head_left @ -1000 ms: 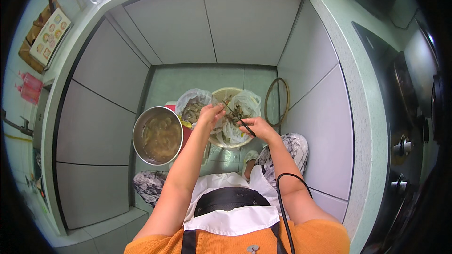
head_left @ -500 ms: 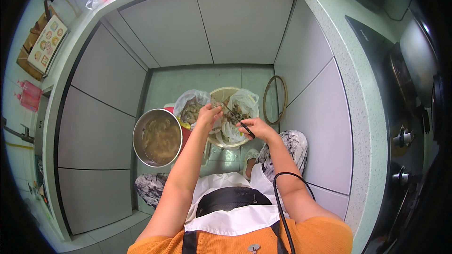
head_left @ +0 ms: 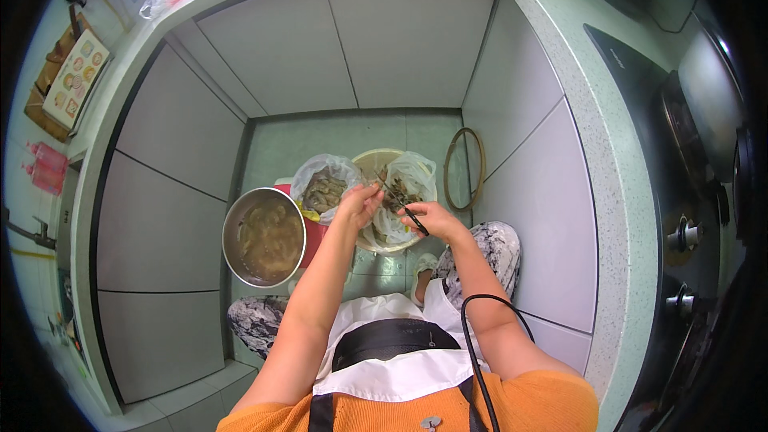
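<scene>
My left hand [head_left: 362, 202] is closed, its fingertips pinching a small shrimp that the fingers largely cover. In my right hand [head_left: 438, 220] is a pair of black-handled scissors [head_left: 411, 214], whose blades point up and left toward the left fingertips. Both hands are above a round cream bin [head_left: 366, 154] lined with a clear plastic bag [head_left: 416, 166], with brownish scraps inside. Just left of it, an open plastic bag holds several greyish shrimp [head_left: 324, 192]. A steel pot [head_left: 226, 244] of cloudy brown water, with pale pieces in it, stands farther left.
Something red [head_left: 315, 238] shows between the pot and my left forearm. A brown ring [head_left: 480, 156] leans by the right cabinet. Grey cabinets [head_left: 264, 40] enclose the floor on three sides, below a pale countertop [head_left: 592, 112]. A black cable [head_left: 466, 324] hangs beside my right arm.
My left hand has shifted slightly, and the scissors' blades are now closer to its fingertips. More of the shrimp bag shows. The pot and bin stay in place.
</scene>
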Available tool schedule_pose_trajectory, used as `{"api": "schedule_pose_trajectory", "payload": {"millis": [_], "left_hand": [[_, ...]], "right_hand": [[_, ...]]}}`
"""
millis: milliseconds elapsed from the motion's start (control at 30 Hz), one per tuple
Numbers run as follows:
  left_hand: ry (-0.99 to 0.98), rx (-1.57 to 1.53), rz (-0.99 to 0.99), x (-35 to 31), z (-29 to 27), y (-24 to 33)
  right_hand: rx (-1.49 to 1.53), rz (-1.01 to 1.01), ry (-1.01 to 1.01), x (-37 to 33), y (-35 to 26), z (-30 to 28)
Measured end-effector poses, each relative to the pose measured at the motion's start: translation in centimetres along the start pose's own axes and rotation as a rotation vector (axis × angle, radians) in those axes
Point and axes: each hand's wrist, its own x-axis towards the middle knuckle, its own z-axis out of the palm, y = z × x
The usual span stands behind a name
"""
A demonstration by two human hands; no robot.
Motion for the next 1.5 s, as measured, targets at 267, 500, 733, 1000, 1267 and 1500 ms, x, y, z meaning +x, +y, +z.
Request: {"api": "schedule_pose_trajectory", "payload": {"millis": [267, 500, 733, 1000, 1267, 1500], "left_hand": [[0.093, 0.052, -0.013, 1.2, -0.8, -0.7], [0.171, 0.204, -0.004, 1.5, -1.4, -1.4], [0.074, 0.2, 0.027, 0.6, -0.7, -1.3], [-0.032, 0.056, 0.084, -1.2, -1.3, -0.5], [-0.075, 0.208, 0.158, -3.9, -0.6, 1.9], [0.06, 0.326, 0.374, -2.8, -3.0, 2.8]], "right_hand": [[-0.081, 0.012, 0.038, -0.1, 0.1, -0.3], [-0.216, 0.062, 0.046, 0.3, 0.5, -0.3], [-0.285, 0.077, 0.152, 0.4, 0.2, -0.3], [-0.146, -0.039, 0.137, 1.2, 1.4, -0.6], [-0.281, -0.11, 0.022, -0.4, -0.2, -1.4], [-0.204, -0.027, -0.095, -1.2, -1.2, -1.5]]}}
